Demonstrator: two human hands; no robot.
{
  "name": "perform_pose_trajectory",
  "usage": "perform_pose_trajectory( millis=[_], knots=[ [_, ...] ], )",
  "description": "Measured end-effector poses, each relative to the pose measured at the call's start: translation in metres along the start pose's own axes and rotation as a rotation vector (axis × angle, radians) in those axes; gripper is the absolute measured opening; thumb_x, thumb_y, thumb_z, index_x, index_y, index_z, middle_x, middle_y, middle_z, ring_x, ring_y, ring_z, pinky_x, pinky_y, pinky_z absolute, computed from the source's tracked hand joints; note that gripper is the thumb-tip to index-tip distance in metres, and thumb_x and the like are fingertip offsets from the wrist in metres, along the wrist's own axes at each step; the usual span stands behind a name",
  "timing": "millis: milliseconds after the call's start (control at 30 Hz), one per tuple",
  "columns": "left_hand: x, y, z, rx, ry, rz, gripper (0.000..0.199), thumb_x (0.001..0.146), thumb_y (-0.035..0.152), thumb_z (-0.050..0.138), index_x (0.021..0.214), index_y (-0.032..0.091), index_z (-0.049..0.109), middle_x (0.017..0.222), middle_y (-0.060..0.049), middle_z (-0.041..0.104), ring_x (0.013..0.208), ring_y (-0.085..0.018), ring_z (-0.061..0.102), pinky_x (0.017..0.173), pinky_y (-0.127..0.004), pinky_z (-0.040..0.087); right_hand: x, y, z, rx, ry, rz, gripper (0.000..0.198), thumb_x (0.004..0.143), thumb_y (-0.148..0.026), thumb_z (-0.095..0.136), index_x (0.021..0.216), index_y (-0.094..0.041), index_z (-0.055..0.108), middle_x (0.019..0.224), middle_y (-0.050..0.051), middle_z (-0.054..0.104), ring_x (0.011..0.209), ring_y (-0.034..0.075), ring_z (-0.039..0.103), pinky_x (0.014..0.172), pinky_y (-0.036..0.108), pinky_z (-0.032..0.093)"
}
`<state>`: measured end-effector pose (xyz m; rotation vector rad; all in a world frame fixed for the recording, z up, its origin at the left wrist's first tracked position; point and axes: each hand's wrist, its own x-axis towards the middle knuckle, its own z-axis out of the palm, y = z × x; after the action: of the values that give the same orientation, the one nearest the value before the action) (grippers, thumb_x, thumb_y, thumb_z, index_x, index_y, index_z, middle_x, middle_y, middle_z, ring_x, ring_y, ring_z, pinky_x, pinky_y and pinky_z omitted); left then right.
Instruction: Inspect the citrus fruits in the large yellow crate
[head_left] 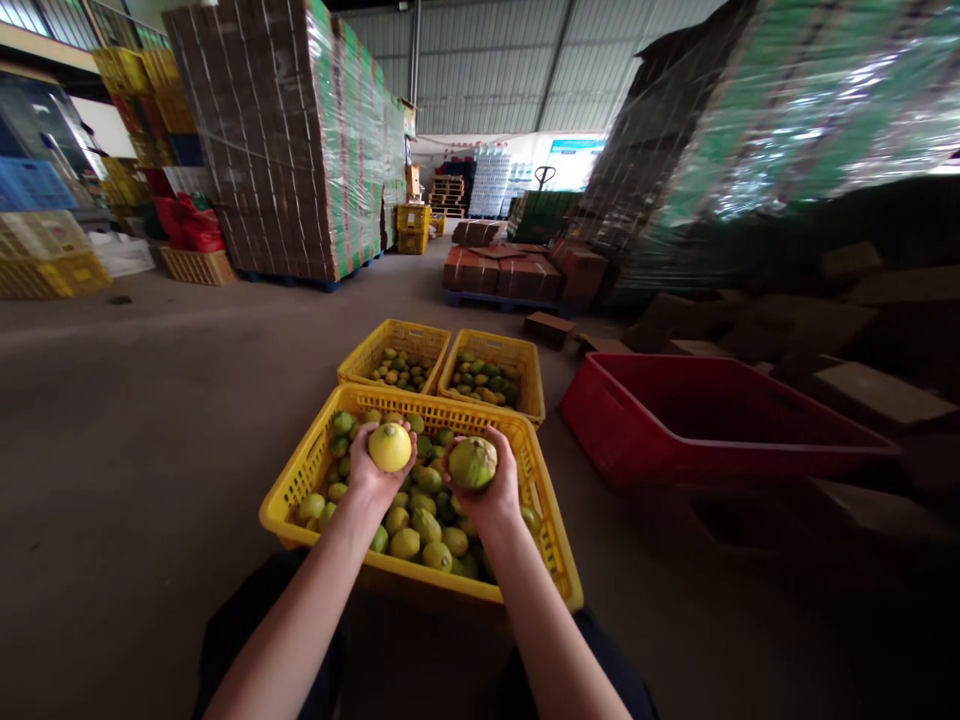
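Over a yellow plastic crate of green and yellow lemons, both my hands are raised with palms up. My left hand cups a smooth pale-yellow lemon, its fingers curled round the sides. In my right hand rests a green lemon with a rough, brownish scarred patch near its top. The two fruits are held apart, side by side. The lemons beneath my hands are partly hidden by them.
Two more yellow crates, a left one and a right one, hold lemons just beyond. A red tub stands at the right, beside cardboard pieces. Farther back are wrapped box stacks and a low pallet of cartons.
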<state>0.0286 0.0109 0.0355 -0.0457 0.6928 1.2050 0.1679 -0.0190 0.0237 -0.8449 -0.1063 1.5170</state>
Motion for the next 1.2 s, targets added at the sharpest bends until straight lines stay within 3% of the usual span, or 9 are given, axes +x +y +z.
perform_pose_trajectory(
  millis=[167, 300, 433, 533, 700, 867, 1033, 1200],
  knots=[
    [-0.011, -0.006, 0.007, 0.164, -0.097, 0.123, 0.031, 0.088, 0.025, 0.044, 0.069, 0.015, 0.066, 0.055, -0.005, 0.063, 0.053, -0.017, 0.064, 0.046, -0.022, 0.049, -0.002, 0.008, 0.002, -0.163, -0.058, -0.247, 0.03, 0.076, -0.037, 0.066, 0.056, -0.015, 0.064, 0.052, 0.004, 0.063, 0.048, 0.017, 0.06, 0.045, 0.026, 0.049],
    [-0.002, -0.009, 0.001, 0.139, -0.056, 0.091, 0.039, 0.095, 0.031, 0.039, 0.074, 0.013, 0.067, 0.061, -0.007, 0.066, 0.055, -0.017, 0.067, 0.05, -0.023, 0.053, 0.001, 0.008, 0.003, -0.087, 0.053, -0.08, 0.035, 0.085, -0.041, 0.059, 0.062, -0.016, 0.063, 0.052, 0.005, 0.063, 0.05, 0.02, 0.064, 0.048, 0.029, 0.053],
    [0.011, -0.011, -0.008, 0.075, -0.004, -0.021, 0.035, 0.096, 0.022, 0.037, 0.104, 0.012, 0.07, 0.072, -0.008, 0.071, 0.061, -0.018, 0.07, 0.054, -0.027, 0.058, 0.003, 0.007, 0.003, 0.023, 0.154, 0.077, 0.032, 0.093, -0.04, 0.047, 0.078, -0.017, 0.064, 0.058, 0.006, 0.068, 0.05, 0.02, 0.065, 0.047, 0.03, 0.055],
    [0.013, -0.012, -0.009, 0.076, 0.009, -0.057, 0.034, 0.099, 0.028, 0.04, 0.114, 0.011, 0.067, 0.073, -0.009, 0.072, 0.061, -0.018, 0.07, 0.052, -0.024, 0.058, 0.001, 0.005, 0.003, 0.03, 0.054, 0.095, 0.02, 0.09, -0.03, 0.053, 0.089, -0.015, 0.066, 0.065, 0.007, 0.071, 0.052, 0.019, 0.067, 0.047, 0.027, 0.056],
    [0.004, -0.01, -0.009, 0.074, -0.05, -0.131, 0.036, 0.097, 0.035, 0.046, 0.11, 0.009, 0.068, 0.067, -0.009, 0.069, 0.052, -0.017, 0.066, 0.041, -0.02, 0.052, -0.003, 0.001, 0.003, 0.016, -0.116, 0.094, 0.018, 0.086, -0.028, 0.056, 0.091, -0.015, 0.067, 0.071, 0.008, 0.074, 0.049, 0.017, 0.065, 0.036, 0.022, 0.049],
    [0.0, -0.012, -0.016, -0.088, -0.18, -0.1, 0.033, 0.094, 0.026, 0.045, 0.112, 0.012, 0.068, 0.081, -0.011, 0.074, 0.071, -0.02, 0.073, 0.055, -0.025, 0.06, -0.001, 0.013, 0.0, 0.133, -0.074, 0.012, 0.015, 0.084, -0.03, 0.057, 0.08, -0.018, 0.065, 0.067, 0.005, 0.072, 0.057, 0.017, 0.067, 0.048, 0.023, 0.055],
    [0.001, -0.015, -0.021, -0.263, -0.153, -0.043, 0.037, 0.092, 0.022, 0.043, 0.118, 0.013, 0.068, 0.085, -0.009, 0.075, 0.083, -0.02, 0.075, 0.072, -0.028, 0.062, -0.002, 0.03, -0.007, 0.211, -0.158, 0.021, 0.019, 0.086, -0.03, 0.055, 0.089, -0.018, 0.068, 0.078, 0.004, 0.075, 0.066, 0.018, 0.07, 0.054, 0.024, 0.057],
    [0.0, -0.009, -0.028, -0.285, -0.112, -0.029, 0.038, 0.09, 0.023, 0.047, 0.121, 0.012, 0.066, 0.083, -0.01, 0.074, 0.08, -0.021, 0.075, 0.069, -0.03, 0.064, -0.004, 0.035, -0.016, 0.189, -0.111, 0.05, 0.015, 0.081, -0.027, 0.057, 0.088, -0.018, 0.067, 0.074, 0.004, 0.074, 0.062, 0.017, 0.068, 0.05, 0.023, 0.054]
  ],
)
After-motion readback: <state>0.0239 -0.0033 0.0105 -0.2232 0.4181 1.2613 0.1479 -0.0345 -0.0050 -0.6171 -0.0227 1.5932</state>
